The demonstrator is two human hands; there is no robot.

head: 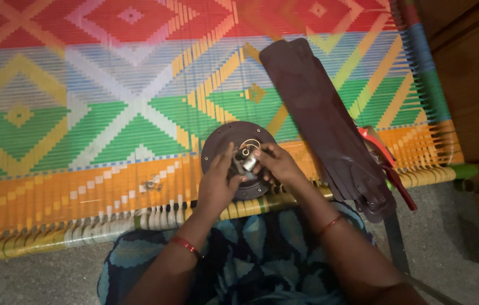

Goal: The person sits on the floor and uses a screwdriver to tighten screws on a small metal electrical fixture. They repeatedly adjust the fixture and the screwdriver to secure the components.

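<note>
A round dark brown fan motor housing (222, 138) lies flat on a bright woven cot near its front edge. Both my hands meet over its centre. My left hand (217, 181) rests on the lower left of the disc with its fingers closed around a small shiny metal part (248, 162). My right hand (276, 164) pinches the same metal part from the right. The centre of the disc is mostly hidden under my fingers. Stacked dark brown fan blades (318, 113) lie just to the right of the disc.
The woven cot surface (81, 113) has red, green, orange and blue patterns. Small loose metal pieces (152, 183) lie on the orange band to the left. Red-handled pliers (383, 155) sit beside the blades. A wooden panel (477, 73) stands at the right. Grey floor (36, 277) lies below.
</note>
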